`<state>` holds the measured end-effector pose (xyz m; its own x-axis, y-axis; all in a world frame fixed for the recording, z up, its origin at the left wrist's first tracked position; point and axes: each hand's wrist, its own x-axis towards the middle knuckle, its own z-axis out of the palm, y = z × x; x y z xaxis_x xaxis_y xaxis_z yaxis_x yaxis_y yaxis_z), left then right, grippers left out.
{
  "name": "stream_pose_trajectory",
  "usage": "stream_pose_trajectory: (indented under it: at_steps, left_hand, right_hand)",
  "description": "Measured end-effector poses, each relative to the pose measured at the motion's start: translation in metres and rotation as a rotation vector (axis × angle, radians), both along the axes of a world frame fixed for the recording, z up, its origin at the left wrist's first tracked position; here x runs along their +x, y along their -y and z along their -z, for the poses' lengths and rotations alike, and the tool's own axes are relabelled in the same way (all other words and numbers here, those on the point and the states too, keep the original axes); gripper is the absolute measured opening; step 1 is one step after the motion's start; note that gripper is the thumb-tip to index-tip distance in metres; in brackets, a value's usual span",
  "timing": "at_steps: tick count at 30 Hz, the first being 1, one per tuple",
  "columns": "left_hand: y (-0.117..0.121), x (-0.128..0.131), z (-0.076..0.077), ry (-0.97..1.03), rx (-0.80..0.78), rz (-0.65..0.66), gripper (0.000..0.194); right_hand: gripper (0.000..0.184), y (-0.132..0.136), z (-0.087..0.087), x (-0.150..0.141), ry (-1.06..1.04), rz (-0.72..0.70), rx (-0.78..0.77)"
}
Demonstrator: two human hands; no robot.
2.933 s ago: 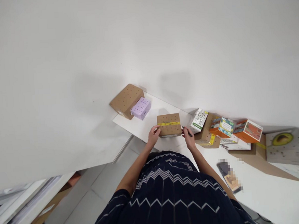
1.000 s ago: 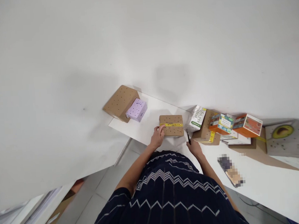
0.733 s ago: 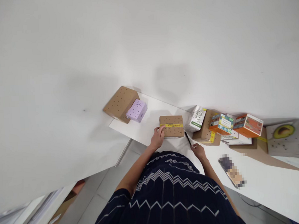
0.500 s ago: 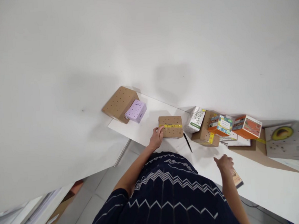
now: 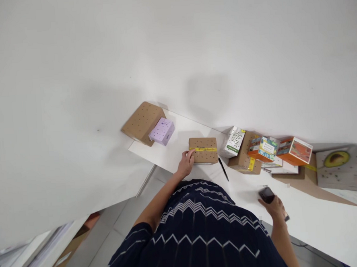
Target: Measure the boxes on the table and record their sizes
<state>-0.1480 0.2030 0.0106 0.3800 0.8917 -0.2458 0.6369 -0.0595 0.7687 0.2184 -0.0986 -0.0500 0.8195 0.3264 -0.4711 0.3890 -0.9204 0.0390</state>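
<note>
A small dotted cardboard box (image 5: 203, 156) with a yellow tape strip lies on the white table. My left hand (image 5: 185, 163) is closed on its left side, fingertips at the end of the tape. Just right of the box a black pen (image 5: 223, 169) lies on the tabletop, touched by neither hand. Further right, my right hand (image 5: 274, 208) is wrapped over a smartphone (image 5: 266, 195), thumb on one side and fingers on the other. The phone is at the table surface, and its middle is hidden under the hand.
At the left end stand a larger cardboard box (image 5: 143, 122) and a lilac box (image 5: 162, 131). On the right are a white "Super Meal" carton (image 5: 234, 142), another taped cardboard box (image 5: 244, 160), orange cartons (image 5: 296, 151) and an avocado-printed box (image 5: 342, 170). A white wall (image 5: 173, 49) runs behind.
My right hand has put the pen down beside the box, moved right and taken hold of the smartphone. My left hand has stayed at the box's left side.
</note>
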Motion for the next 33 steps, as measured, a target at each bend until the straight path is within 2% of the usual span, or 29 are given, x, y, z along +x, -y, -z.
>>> stream_pose_trajectory:
  at_steps: [3, 6, 10, 12, 14, 17, 22, 25, 29, 33]
  left_hand:
    - [-0.001, 0.000, 0.000, -0.003, 0.009, 0.003, 0.042]
    - [-0.002, 0.000, 0.001, -0.019, 0.010, 0.001, 0.042]
    - [-0.002, 0.002, 0.002, -0.009, 0.003, -0.005, 0.042]
    - [-0.002, 0.004, 0.002, 0.004, 0.008, -0.014, 0.042]
    - [-0.003, 0.005, 0.000, 0.008, 0.004, -0.023, 0.042]
    - [-0.003, 0.006, -0.004, 0.000, -0.013, -0.027, 0.042]
    - [-0.004, 0.006, -0.007, -0.008, -0.021, -0.023, 0.043]
    - [-0.005, 0.008, -0.005, -0.001, -0.032, -0.021, 0.043]
    - [-0.004, 0.010, -0.003, 0.004, -0.007, -0.028, 0.043]
    - [-0.004, 0.010, -0.004, -0.015, -0.005, -0.028, 0.042]
  right_hand:
    - [0.077, 0.013, 0.000, 0.007, -0.022, 0.014, -0.018]
    - [0.072, 0.016, -0.005, 0.012, -0.044, -0.003, -0.039]
    - [0.067, 0.001, -0.013, 0.000, -0.036, -0.036, -0.071]
    - [0.063, -0.012, -0.017, -0.015, -0.079, -0.045, -0.008]
    - [0.056, -0.026, -0.023, -0.032, -0.224, -0.061, 0.122]
    - [0.054, -0.047, -0.043, -0.059, -0.573, -0.028, 0.350]
    - [0.065, -0.094, -0.101, -0.104, -1.083, 0.023, 0.764]
    - [0.059, -0.135, -0.134, -0.136, -1.359, 0.158, 0.959]
    - [0.062, -0.193, -0.160, -0.180, -1.624, 0.359, 1.054]
    - [0.062, -0.225, -0.161, -0.209, -1.804, 0.389, 1.002]
